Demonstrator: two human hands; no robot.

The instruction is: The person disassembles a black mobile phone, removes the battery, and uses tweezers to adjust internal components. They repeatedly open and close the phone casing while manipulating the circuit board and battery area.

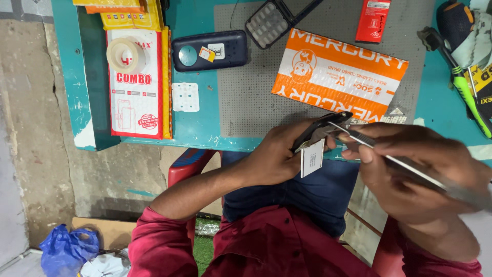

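Hands meet just in front of the teal tabletop [195,131], over the person's lap. The left hand [279,156] is closed around a small dark device part [322,128], with a little white rectangular piece [311,158] hanging below its fingers. The right hand [420,164] is clenched on a slim metal tool [394,160], seemingly tweezers, whose tip touches the dark part; this hand is blurred, so the exact contact point cannot be told.

To do this well, it looks wise to keep the left grip firm and steady while the tool tip works with light pressure, so the white piece is not torn or bent. Resting the wrists against the tabletop edge would likely calm the tool.

On the tabletop lie a grey work mat [246,102], an orange and white packet [338,74], a dark blue phone body [210,50], a keypad frame [269,23], a white keypad sheet [185,97], a red and white box [137,97] with 1 tape roll [125,55] on it, and a green-handled screwdriver [469,95] at the right.
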